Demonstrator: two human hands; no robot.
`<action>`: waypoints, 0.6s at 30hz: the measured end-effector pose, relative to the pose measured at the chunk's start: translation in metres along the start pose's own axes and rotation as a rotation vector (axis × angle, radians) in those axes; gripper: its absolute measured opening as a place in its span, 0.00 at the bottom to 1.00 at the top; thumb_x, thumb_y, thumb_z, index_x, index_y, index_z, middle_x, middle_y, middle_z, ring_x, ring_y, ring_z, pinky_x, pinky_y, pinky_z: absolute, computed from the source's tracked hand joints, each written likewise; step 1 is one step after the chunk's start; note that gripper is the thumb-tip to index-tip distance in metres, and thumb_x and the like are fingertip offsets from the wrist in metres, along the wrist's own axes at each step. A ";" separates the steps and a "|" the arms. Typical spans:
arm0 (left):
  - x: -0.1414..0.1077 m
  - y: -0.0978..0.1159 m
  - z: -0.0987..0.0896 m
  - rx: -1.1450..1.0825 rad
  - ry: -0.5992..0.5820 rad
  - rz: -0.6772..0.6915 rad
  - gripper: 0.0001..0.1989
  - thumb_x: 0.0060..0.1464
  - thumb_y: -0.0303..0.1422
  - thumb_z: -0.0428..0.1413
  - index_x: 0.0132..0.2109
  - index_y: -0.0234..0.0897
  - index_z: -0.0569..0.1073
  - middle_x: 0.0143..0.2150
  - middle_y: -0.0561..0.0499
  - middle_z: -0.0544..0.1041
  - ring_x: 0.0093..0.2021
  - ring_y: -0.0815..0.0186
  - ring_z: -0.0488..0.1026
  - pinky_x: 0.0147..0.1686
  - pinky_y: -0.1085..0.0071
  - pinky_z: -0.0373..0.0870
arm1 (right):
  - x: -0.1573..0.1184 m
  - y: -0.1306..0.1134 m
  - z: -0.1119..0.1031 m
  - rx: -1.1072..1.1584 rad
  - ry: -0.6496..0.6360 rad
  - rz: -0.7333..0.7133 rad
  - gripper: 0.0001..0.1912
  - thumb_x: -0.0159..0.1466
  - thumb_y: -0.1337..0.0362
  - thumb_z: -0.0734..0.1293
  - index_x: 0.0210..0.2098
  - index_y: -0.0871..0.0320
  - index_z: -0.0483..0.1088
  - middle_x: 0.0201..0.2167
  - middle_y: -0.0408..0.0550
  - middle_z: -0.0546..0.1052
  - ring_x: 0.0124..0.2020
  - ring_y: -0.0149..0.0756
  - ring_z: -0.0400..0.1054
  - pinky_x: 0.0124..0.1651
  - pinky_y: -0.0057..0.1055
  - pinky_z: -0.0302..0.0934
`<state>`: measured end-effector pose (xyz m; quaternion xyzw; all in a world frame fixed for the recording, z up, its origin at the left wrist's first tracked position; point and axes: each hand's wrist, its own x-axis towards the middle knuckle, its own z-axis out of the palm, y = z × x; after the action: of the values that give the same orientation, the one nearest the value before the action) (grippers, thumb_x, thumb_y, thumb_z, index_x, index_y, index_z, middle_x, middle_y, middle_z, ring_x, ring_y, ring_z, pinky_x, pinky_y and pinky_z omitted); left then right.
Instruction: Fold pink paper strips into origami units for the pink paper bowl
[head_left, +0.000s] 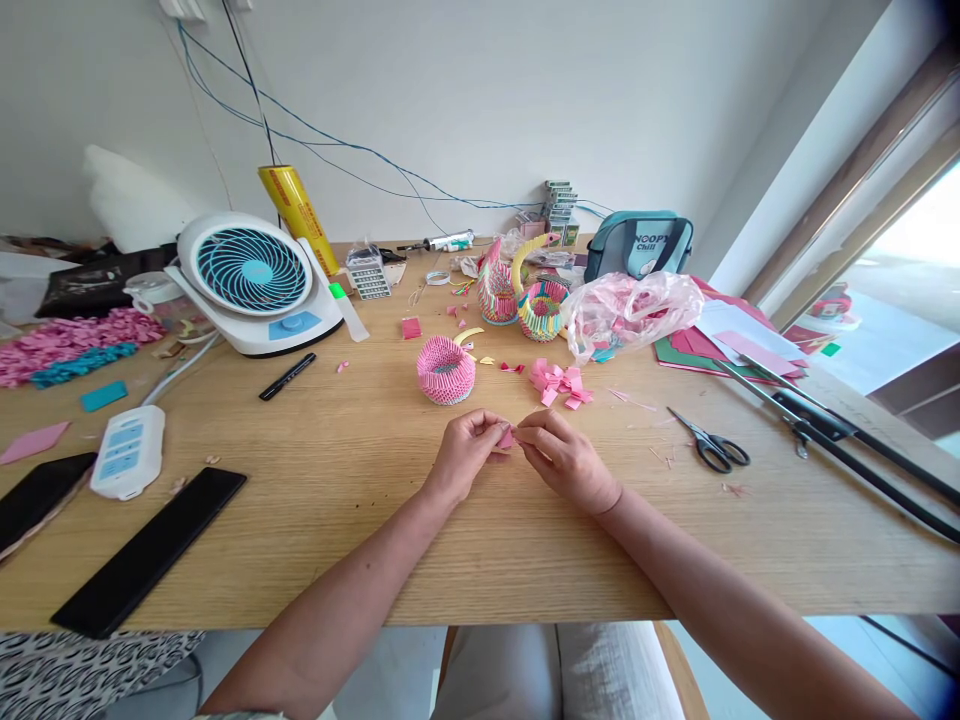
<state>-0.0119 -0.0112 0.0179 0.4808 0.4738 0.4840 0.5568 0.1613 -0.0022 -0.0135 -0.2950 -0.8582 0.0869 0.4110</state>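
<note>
Between my two hands, just above the wooden table [420, 560], is a small pink piece of paper [506, 438]. My left hand [469, 450] pinches it from the left, thumb and forefinger together. From the right, my right hand [562, 455] closes its fingertips on the paper's other edge. Beyond my hands sits a round pink paper basket [446, 370] made of many folded pieces. Loose pink paper slips [559, 382] lie in a heap past my right hand. Farther back stand two folded-paper swans, one pink [496, 290] and one multicoloured [543, 310].
Scissors [712, 440] and a long-armed paper cutter [810, 415] lie to the right, near stacked coloured paper [679, 355]. A plastic bag [634, 312] and a blue bag [637, 245] sit behind. At left are a fan [255, 275], a power strip [129, 450] and a black pen [288, 376].
</note>
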 end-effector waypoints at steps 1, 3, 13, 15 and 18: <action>-0.001 0.001 0.000 -0.010 -0.005 -0.005 0.11 0.47 0.38 0.60 0.28 0.33 0.72 0.25 0.54 0.70 0.27 0.72 0.68 0.28 0.73 0.76 | 0.000 0.001 0.000 -0.006 -0.007 -0.006 0.13 0.68 0.70 0.57 0.48 0.54 0.68 0.42 0.54 0.72 0.42 0.38 0.70 0.45 0.34 0.67; -0.001 0.001 -0.001 -0.015 -0.017 0.000 0.12 0.47 0.39 0.61 0.29 0.33 0.73 0.26 0.53 0.70 0.28 0.72 0.69 0.29 0.72 0.76 | -0.001 0.002 0.000 -0.019 -0.017 -0.018 0.13 0.69 0.70 0.56 0.49 0.54 0.68 0.43 0.54 0.72 0.42 0.37 0.70 0.46 0.34 0.68; 0.010 -0.014 -0.009 0.102 -0.025 0.084 0.12 0.48 0.40 0.60 0.30 0.34 0.73 0.27 0.53 0.72 0.29 0.70 0.71 0.28 0.74 0.74 | 0.002 -0.004 -0.003 0.081 -0.037 -0.020 0.12 0.68 0.68 0.58 0.48 0.54 0.68 0.43 0.54 0.71 0.43 0.38 0.69 0.47 0.36 0.67; 0.011 -0.014 -0.010 0.146 -0.005 0.113 0.10 0.49 0.38 0.59 0.29 0.34 0.73 0.26 0.54 0.72 0.27 0.71 0.70 0.27 0.76 0.71 | 0.004 -0.008 -0.006 0.159 -0.018 0.037 0.10 0.67 0.66 0.60 0.46 0.55 0.70 0.42 0.54 0.71 0.43 0.39 0.69 0.46 0.37 0.67; 0.011 -0.013 -0.010 0.203 0.000 0.176 0.09 0.50 0.35 0.57 0.27 0.34 0.71 0.23 0.55 0.69 0.25 0.73 0.66 0.26 0.77 0.65 | 0.007 -0.010 -0.007 0.274 0.048 0.246 0.07 0.66 0.62 0.63 0.39 0.56 0.71 0.37 0.51 0.72 0.39 0.38 0.68 0.42 0.35 0.66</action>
<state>-0.0201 -0.0001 0.0030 0.5744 0.4762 0.4806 0.4608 0.1583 -0.0066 -0.0006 -0.3409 -0.7856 0.2457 0.4540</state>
